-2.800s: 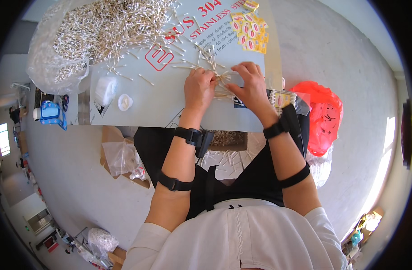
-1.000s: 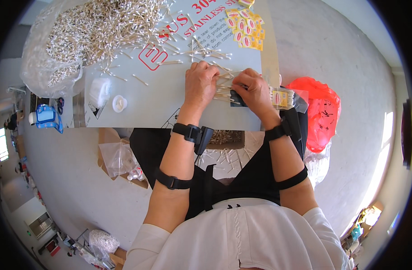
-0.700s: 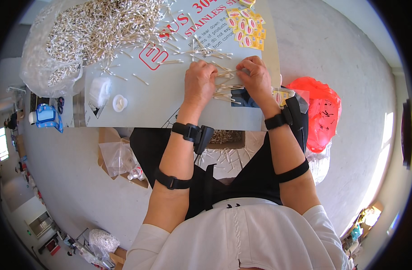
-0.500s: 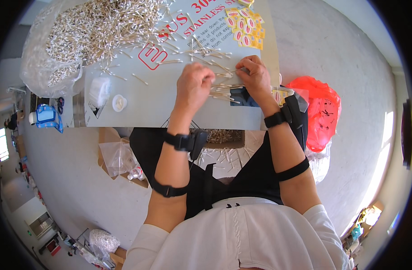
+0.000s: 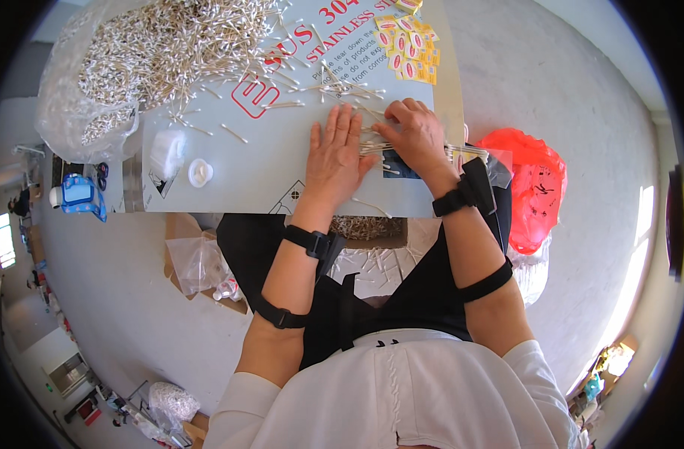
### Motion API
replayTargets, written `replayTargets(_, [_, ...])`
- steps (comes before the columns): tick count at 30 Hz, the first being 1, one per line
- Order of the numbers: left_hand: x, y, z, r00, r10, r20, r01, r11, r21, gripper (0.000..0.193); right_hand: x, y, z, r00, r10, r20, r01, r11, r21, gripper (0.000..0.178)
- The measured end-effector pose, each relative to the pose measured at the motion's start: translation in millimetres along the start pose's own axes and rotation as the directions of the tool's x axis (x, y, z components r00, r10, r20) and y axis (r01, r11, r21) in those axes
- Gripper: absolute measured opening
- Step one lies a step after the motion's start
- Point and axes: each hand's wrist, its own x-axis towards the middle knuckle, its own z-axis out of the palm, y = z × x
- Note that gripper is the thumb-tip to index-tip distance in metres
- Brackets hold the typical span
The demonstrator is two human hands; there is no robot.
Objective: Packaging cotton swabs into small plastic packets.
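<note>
My left hand lies flat on the grey table sheet with its fingers spread, its fingertips next to a small bunch of cotton swabs. My right hand rests on that bunch and presses or pinches it against the sheet. More loose swabs lie scattered just beyond both hands. A large heap of swabs fills an open clear plastic bag at the far left. Small yellow packets lie at the far right of the sheet.
A small white round cap and a white roll sit at the sheet's left part. A red plastic bag hangs to the right of the table. A box of swabs stands under the near table edge.
My left hand has opened and flattened on the sheet, left of the bunch. My right hand has shifted slightly toward the far side with the gathered swabs.
</note>
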Motion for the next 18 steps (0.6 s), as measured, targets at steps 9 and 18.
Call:
replayTargets(9, [-4,16,14,0.997,-0.064,-0.036,0.064,0.998,0.008,0.075,23,23,-2,0.978,-0.195,0.069,0.203,0.971,-0.125,0.006])
replayTargets(18, [5,-1,10,0.944,-0.105,-0.312,0.067,0.989,-0.132,0.053,10,26,-10,0.981,-0.177,0.081,0.169,0.981,0.098,0.004])
